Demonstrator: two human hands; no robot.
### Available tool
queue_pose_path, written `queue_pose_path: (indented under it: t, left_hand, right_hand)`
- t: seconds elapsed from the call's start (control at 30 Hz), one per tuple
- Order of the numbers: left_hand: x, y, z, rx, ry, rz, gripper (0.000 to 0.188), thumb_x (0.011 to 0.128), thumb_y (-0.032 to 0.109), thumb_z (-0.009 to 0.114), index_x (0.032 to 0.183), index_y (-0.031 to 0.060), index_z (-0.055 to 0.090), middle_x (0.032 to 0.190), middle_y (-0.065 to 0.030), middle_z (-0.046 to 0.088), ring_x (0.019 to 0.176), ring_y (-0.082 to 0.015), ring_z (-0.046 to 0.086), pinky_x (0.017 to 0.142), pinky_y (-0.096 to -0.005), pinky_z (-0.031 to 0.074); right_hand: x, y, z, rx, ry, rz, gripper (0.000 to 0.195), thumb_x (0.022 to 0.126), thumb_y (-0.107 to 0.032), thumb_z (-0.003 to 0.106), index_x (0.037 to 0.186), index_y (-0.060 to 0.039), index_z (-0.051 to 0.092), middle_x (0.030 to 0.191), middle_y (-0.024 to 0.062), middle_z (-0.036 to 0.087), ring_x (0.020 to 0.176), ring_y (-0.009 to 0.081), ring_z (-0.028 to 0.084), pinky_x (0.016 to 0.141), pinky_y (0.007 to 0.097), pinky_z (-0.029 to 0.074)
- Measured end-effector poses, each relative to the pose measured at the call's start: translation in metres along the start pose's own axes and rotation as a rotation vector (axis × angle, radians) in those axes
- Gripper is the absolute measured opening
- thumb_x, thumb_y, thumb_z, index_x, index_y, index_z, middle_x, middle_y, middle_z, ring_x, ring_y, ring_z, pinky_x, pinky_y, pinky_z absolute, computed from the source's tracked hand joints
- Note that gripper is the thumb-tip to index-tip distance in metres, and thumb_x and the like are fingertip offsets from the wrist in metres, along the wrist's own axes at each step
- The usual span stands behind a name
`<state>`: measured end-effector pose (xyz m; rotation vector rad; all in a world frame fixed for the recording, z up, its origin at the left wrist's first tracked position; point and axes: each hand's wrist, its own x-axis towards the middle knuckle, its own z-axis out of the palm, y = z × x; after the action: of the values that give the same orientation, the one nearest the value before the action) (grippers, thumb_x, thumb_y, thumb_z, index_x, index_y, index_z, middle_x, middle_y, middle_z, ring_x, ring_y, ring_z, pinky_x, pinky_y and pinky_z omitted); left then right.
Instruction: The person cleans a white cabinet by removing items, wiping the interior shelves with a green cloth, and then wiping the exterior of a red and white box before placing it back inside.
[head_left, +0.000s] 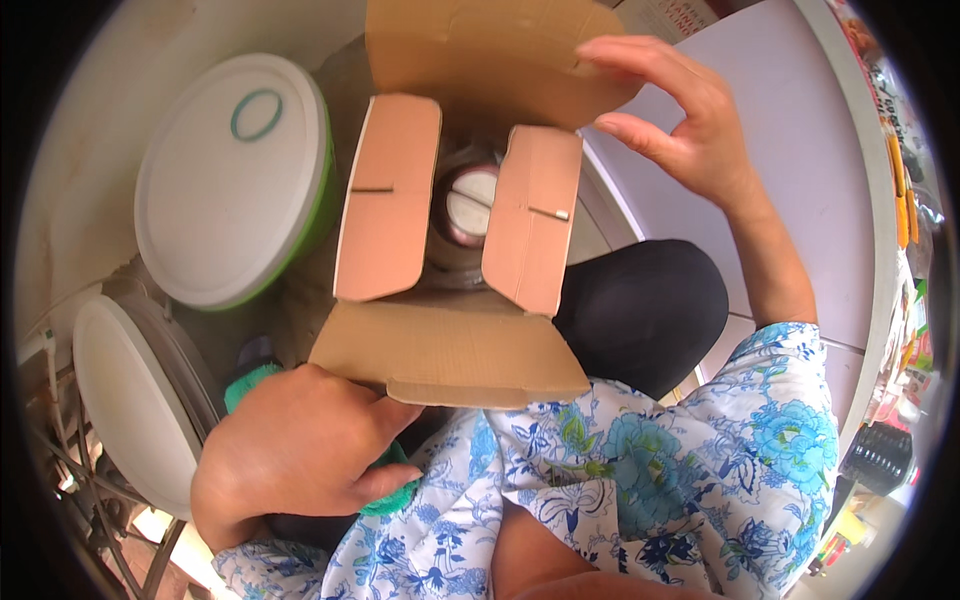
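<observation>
An opened cardboard box (450, 349) stands before me, its flaps spread outward. Between its two side flaps shows a round object (471, 201) with a pale top split by a dark bar and a dark reddish rim; the right flap partly covers it. My left hand (300, 442) grips a green cloth (394, 495), its fingers reaching to the near flap's underside. Fingers and thumb apart, my right hand (675, 120) is raised by the right end of the far flap (480, 60). Whether it touches that flap I cannot tell.
Left of the box is a green tub with a white lid (217, 187). Another white lid or round panel (131, 397) leans nearer me, beside a metal rack (94, 480). A pale cabinet (780, 172) borders the right, with packages and a dark bottle (881, 457) beyond it.
</observation>
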<state>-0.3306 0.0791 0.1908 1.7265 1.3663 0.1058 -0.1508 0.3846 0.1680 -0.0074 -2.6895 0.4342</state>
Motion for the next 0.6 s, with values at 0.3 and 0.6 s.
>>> queue_pose_path:
  t: [0.3, 0.6]
  left_hand:
    - [0.023, 0.013, -0.017, 0.121, 0.358, -0.145, 0.064, 0.077, 0.030, 0.074, 0.130, 0.0023, 0.052, 0.081, -0.0168, 0.068, 0.072, -0.0387, 0.065, 0.061, -0.0468, 0.051]
    - [0.040, -0.024, -0.005, -0.033, 0.398, -0.220, 0.046, 0.078, 0.028, 0.074, 0.110, -0.0022, 0.061, 0.086, -0.0189, 0.070, 0.082, -0.0402, 0.066, 0.073, -0.0459, 0.053]
  right_hand:
    - [0.004, 0.021, -0.016, 0.677, -0.041, 0.485, 0.076, 0.085, -0.047, 0.070, 0.143, -0.0053, 0.044, 0.133, 0.0104, 0.058, 0.121, 0.0210, 0.055, 0.104, 0.0374, 0.041]
    - [-0.011, -0.035, 0.012, 0.488, -0.645, -0.095, 0.078, 0.081, -0.044, 0.073, 0.142, -0.0040, 0.046, 0.138, 0.0190, 0.052, 0.128, 0.0374, 0.048, 0.109, 0.0448, 0.037]
